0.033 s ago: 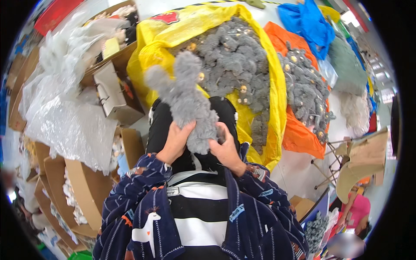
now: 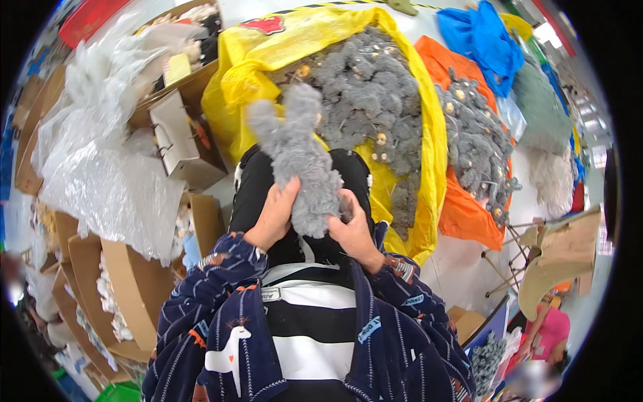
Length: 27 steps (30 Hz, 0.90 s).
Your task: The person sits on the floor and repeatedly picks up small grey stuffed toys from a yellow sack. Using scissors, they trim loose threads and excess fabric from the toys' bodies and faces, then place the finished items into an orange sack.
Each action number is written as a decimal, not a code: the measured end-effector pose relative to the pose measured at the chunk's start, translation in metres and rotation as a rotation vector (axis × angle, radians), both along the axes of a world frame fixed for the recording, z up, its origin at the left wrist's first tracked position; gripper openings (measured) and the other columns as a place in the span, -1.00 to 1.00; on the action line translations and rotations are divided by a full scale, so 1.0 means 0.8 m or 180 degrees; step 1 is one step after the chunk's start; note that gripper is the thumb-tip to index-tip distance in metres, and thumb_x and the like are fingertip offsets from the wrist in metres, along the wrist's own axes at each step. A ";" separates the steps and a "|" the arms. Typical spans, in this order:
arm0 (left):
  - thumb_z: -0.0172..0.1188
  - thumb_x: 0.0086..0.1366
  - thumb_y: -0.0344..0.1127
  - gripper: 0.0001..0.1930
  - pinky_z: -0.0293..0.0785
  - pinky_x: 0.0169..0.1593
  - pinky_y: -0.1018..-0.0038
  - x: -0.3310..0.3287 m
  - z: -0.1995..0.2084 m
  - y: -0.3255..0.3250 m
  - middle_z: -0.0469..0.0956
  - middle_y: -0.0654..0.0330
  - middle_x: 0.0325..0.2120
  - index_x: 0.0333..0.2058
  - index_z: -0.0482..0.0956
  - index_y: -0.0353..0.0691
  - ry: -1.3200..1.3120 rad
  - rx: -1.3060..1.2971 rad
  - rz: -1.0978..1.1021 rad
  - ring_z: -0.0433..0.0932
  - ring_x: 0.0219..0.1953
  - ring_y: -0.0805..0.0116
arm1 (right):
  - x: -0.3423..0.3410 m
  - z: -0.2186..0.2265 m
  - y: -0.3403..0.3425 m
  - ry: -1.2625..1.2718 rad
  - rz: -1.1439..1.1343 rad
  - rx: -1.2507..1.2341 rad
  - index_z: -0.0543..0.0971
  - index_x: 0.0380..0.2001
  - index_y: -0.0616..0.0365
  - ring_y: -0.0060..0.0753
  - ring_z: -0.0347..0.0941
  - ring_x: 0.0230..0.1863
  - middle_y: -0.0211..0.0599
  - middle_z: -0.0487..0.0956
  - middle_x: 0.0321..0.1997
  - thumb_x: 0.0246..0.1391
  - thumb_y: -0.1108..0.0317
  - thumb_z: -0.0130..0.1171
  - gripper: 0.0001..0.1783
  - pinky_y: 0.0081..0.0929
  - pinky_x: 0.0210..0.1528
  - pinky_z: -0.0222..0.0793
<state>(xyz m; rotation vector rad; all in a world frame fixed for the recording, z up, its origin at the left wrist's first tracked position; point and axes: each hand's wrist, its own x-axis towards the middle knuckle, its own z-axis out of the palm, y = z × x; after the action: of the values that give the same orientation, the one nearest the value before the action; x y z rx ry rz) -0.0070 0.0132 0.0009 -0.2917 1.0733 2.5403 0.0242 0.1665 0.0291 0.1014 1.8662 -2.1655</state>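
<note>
A fluffy grey plush toy [image 2: 305, 167] with two long ears lies over my lap, its ears pointing away from me. My left hand [image 2: 273, 216] grips its lower left side, thumb on top. On the opposite side my right hand [image 2: 353, 226] holds the lower edge, fingers curled around the fur. Just beyond my knees, a big yellow sack [image 2: 434, 134] lies spread out, holding a heap of similar grey plush pieces [image 2: 368, 87], some with small tan faces or parts.
An orange sack [image 2: 469, 224] with more grey plush lies to the right, near a blue bag [image 2: 479, 40] and a folding chair [image 2: 562, 248]. Cardboard boxes [image 2: 134, 288] and clear plastic sheeting [image 2: 107, 181] crowd the left. A person in pink [image 2: 549, 331] is at the lower right.
The view has shifted slightly, so the surroundings sit a little further right. Both hands keep the same hold on the plush toy.
</note>
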 end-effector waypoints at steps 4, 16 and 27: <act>-0.10 0.28 -0.08 -0.56 0.27 0.05 0.39 -0.009 0.007 -0.004 0.37 0.19 -0.07 0.03 0.24 -0.21 -0.0175 0.0922 -0.0327 0.37 -0.04 0.37 | 0.004 -0.012 0.024 -0.0155 0.0199 0.0191 0.20 0.01 0.24 -0.74 0.19 -0.57 -0.33 0.38 -0.30 -0.09 0.50 0.03 -0.48 -0.73 -0.61 0.09; -0.06 0.25 -0.32 -0.54 0.22 0.07 0.44 -0.002 -0.006 0.007 0.32 0.19 -0.02 0.11 0.11 -0.19 0.0415 -0.0074 -0.0037 0.31 0.01 0.39 | -0.019 0.024 0.011 0.2471 0.0146 0.2536 0.51 -0.41 0.19 -0.38 0.47 -0.53 -0.27 0.50 -0.43 -0.19 0.48 0.22 -0.82 -0.55 -0.53 0.34; -0.02 0.24 -0.29 -0.49 0.21 0.08 0.44 -0.001 0.004 0.004 0.28 0.19 0.00 0.13 0.07 -0.19 0.0307 0.0044 -0.0100 0.28 0.03 0.40 | -0.031 0.009 0.056 0.0206 -0.0518 0.0104 0.51 -0.44 0.28 -0.63 0.38 -0.55 -0.42 0.47 -0.54 -0.09 0.47 0.15 -0.89 -0.73 -0.52 0.27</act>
<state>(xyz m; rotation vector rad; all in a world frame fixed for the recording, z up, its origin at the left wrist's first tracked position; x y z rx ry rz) -0.0077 0.0167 0.0045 -0.1487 1.0862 2.5556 -0.0002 0.2114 0.0363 0.1987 1.9930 -2.2698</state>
